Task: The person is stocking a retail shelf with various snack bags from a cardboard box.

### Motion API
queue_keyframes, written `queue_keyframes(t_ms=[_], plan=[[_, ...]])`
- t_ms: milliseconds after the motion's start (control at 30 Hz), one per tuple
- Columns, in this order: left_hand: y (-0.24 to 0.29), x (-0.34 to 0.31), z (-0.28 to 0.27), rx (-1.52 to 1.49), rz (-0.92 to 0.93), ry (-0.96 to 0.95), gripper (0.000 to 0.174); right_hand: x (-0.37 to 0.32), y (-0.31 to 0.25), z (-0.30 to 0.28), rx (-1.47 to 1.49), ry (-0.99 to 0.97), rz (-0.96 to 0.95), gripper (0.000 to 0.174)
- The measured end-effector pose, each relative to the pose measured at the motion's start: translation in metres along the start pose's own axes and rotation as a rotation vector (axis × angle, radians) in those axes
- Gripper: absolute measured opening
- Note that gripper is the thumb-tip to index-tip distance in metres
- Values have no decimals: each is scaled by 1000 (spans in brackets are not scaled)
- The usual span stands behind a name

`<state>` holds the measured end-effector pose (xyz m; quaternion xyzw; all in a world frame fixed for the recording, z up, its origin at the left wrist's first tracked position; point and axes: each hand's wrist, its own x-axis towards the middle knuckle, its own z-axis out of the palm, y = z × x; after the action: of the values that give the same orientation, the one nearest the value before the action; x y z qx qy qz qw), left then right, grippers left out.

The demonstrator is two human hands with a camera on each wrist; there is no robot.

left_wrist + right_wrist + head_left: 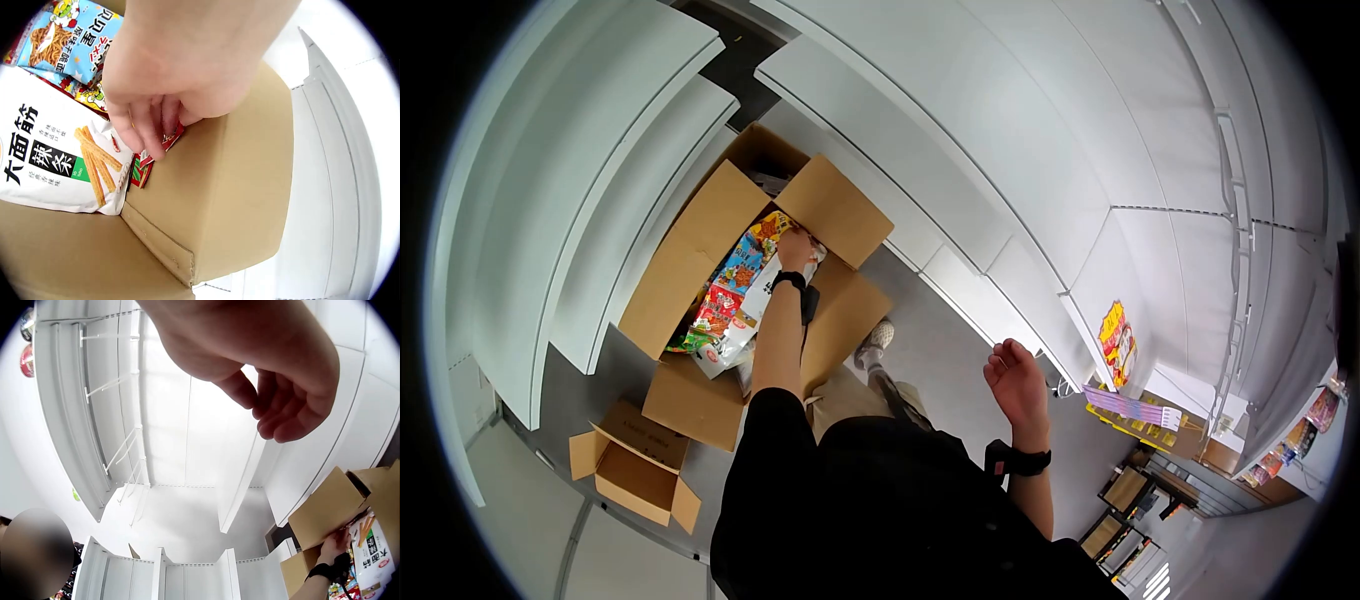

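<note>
Cardboard box [690, 260] is standing left, holding snack packets [720, 305], white pouch [59, 150], blue noodle bag [72, 47]. Left hand [797, 250] is pinching a red packet [177, 135] inside, beside the wall. Right hand [1017, 385] is hovering well apart, loosely curled, gripping nothing. Smaller open box [640, 478] is sitting near left; flap [837, 208] is jutting beside left hand, white shelves [900, 145] beyond.

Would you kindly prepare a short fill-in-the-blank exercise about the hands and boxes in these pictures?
1. The left hand holds a small packet coloured mainly ____.
2. The right hand is holding ____.
3. The smaller open cardboard box stands on the ____.
4. The band on the right wrist is mainly ____ in colour.

Missing words: red; nothing; floor; black.
</note>
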<state>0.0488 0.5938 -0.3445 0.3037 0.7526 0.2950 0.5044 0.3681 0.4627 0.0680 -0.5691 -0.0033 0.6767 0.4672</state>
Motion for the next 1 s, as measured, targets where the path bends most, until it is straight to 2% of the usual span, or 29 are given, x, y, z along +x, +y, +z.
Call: queue_keyframes(t_ms=[67,100,200,300,467,500,600,633,733,767,867,900,1000], plan=[[-8,6,13,-55,-40,89,40,-5,-2,-2,-19,14,-13,13],[20,-6,-6,30,-116,39,38,0,0,1,-27,0,-11,13],[51,-27,-35,59,-27,92,35,12,3,12,-56,-55,-13,13],[64,-60,-46,-496,104,-14,29,17,3,23,-115,-110,-14,14],[121,-185,-82,-638,-15,-176,20,7,11,35,-280,-182,-34,15],[134,-209,-89,-679,-30,-185,19,11,15,34,-359,-233,-41,22],[168,-281,-98,-778,-40,-233,17,7,28,44,-706,-354,-201,34],[178,-304,-98,-805,-38,-252,17,7,35,44,-800,-459,-299,46],[201,-366,-92,-932,56,-341,16,-11,43,47,-1107,-576,-536,52],[212,-387,-89,-903,91,-340,16,-11,49,42,-1093,-645,-744,46],[214,-439,-64,-926,159,-317,15,-16,51,15,-818,-709,-473,32],[211,-454,-56,-924,223,-342,15,-23,44,7,-806,-717,-532,27],[226,-498,-22,-904,245,-347,16,-50,0,-27,-781,-695,-679,19]])
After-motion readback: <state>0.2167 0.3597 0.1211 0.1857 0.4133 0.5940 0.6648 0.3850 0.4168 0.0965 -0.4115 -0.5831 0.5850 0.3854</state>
